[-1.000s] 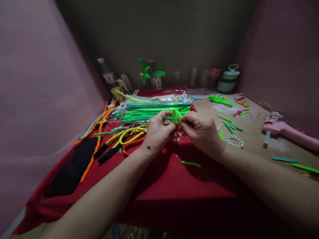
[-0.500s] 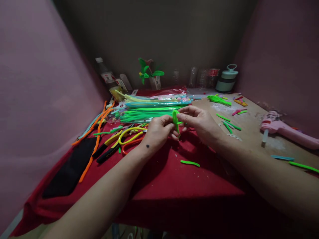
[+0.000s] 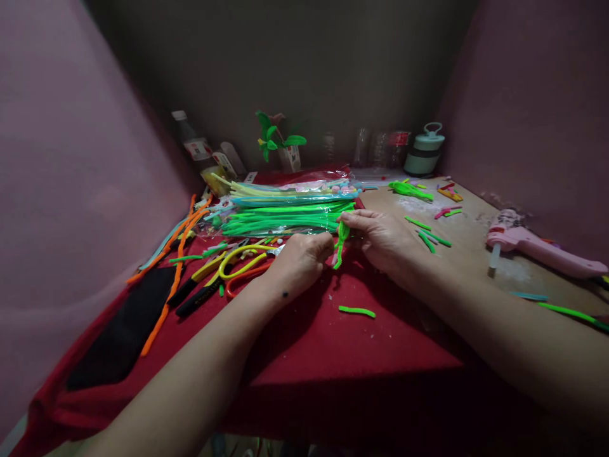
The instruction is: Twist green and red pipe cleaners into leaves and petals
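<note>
Between my hands is a bright green pipe cleaner (image 3: 342,236), bent into a looped leaf-like shape with a short end hanging down. My right hand (image 3: 375,231) pinches its upper part between thumb and fingers. My left hand (image 3: 307,257) is closed at its lower left side, fingers curled against the green stem; the exact grip is hidden behind the knuckles. Below them a short green pipe cleaner piece (image 3: 356,311) lies on the red cloth (image 3: 371,355). Just behind the hands lies a clear bag of green pipe cleaners (image 3: 285,219).
Yellow-handled scissors (image 3: 233,261), orange pipe cleaners (image 3: 177,279) and a black flat object (image 3: 124,327) lie at left. At right are a pink glue gun (image 3: 537,244) and green scraps (image 3: 431,233). A green pipe-cleaner plant (image 3: 276,139), bottles and a teal-lidded jar (image 3: 424,152) stand behind.
The green shape has turned, showing its loops and hanging end. My left fingers have curled tighter at its lower side, while my right hand holds its top. The whole view has shifted slightly.
</note>
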{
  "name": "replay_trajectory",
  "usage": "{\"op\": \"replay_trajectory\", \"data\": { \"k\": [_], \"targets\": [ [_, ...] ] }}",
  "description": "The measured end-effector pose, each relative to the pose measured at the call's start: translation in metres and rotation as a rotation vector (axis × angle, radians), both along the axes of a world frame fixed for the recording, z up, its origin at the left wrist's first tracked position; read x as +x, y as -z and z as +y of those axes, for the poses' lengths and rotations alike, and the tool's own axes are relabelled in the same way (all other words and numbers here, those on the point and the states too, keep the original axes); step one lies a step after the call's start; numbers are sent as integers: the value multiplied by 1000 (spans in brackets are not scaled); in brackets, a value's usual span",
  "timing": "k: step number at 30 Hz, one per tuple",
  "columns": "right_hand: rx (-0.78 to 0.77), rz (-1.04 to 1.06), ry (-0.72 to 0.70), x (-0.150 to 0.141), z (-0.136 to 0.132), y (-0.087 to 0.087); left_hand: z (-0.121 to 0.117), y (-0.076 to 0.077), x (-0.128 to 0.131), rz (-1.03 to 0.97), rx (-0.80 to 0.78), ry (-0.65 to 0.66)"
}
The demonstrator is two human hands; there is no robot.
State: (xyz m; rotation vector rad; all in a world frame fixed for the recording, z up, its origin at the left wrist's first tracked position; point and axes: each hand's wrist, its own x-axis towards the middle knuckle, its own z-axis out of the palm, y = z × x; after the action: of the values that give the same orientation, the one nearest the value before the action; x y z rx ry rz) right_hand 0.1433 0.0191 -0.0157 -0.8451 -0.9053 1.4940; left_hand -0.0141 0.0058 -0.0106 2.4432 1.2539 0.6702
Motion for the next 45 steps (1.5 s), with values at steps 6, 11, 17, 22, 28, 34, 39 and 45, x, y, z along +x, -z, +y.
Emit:
{"op": "replay_trajectory", "data": {
  "k": [6,11,17,22,28,34,39,45],
  "targets": [
    [-13,-22,-1,0,0,0,1,-6,-4,149,65,-26],
    [43,-89,37,-1,-4,-4,0,-12,-5,52,187,-238],
    [49,-61,-23,-3,-7,-2,-6,-14,6,-179,147,-180],
    [-15,-8,-68,-4,-7,-2,-5,-14,8,-340,-193,-161],
    [-85,26,-76,-3,-5,-6,-12,-28,9,-419,-450,-92],
    [-215,83,-164,-1,-3,-9,-13,-28,9,-496,-502,-86],
    [-73,9,-171,4,-4,-11,-10,-24,5,-532,-539,-121],
    [106,-203,-71,4,-10,-12,-11,-27,6,-480,-495,-159]
  ]
}}
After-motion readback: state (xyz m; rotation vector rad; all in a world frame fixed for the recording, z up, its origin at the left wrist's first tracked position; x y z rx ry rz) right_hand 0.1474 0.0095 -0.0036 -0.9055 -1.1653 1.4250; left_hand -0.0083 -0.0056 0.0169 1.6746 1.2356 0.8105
